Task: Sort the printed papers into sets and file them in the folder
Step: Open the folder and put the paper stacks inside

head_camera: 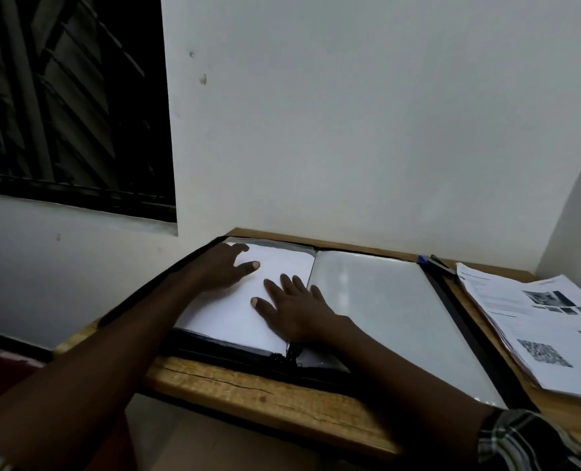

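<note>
The folder (234, 351) is lying open on the wooden table (248, 392), its black cover showing as a dark border all around. Its left page (227, 317) is showing plain white, while the right-hand sleeve (384, 311) is looking grey and glossy, catching a streak of light. You are resting both hands flat on that white page, fingers straight and spread. Your left hand (224, 266) is lying near the far corner and your right hand (295, 307) just beside the spine. The two are lying close but apart, gripping nothing. The printed papers (537, 321) are sitting in a loose, fanned stack at the table's right end, text and dark pictures facing up.
</note>
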The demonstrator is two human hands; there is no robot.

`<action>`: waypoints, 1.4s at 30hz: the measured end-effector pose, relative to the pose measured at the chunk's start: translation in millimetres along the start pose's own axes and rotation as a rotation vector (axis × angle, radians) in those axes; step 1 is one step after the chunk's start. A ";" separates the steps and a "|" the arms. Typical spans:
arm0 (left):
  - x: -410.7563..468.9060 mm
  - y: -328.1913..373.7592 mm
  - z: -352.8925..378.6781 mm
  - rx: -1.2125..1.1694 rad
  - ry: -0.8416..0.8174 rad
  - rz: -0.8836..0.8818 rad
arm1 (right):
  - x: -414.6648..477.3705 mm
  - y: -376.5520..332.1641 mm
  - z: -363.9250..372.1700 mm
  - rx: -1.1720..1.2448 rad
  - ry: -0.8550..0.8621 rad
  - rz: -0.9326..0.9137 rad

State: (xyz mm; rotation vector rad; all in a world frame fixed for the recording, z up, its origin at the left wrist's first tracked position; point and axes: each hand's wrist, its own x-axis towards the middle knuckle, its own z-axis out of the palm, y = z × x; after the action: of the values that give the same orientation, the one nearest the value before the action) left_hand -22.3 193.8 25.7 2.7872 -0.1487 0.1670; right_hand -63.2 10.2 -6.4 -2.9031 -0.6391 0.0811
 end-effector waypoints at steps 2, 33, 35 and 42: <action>8.1 3.6 13.2 0.037 -0.058 -0.043 | -0.2 -1.4 3.8 -0.010 0.000 0.010; 44.8 307.0 100.9 -0.150 -0.025 0.410 | -159.4 309.4 -84.9 0.697 0.874 0.568; 53.7 320.9 110.0 -0.201 0.026 0.409 | -160.1 318.9 -79.2 0.708 0.898 0.590; 90.7 354.1 138.3 -0.398 0.080 0.284 | -155.1 331.2 -73.1 0.688 0.891 0.586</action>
State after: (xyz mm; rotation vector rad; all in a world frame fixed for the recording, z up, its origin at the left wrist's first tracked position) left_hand 37.2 -192.5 26.0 2.3490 -0.5010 0.2837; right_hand -61.0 -362.4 10.3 -2.0323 0.3385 -0.7159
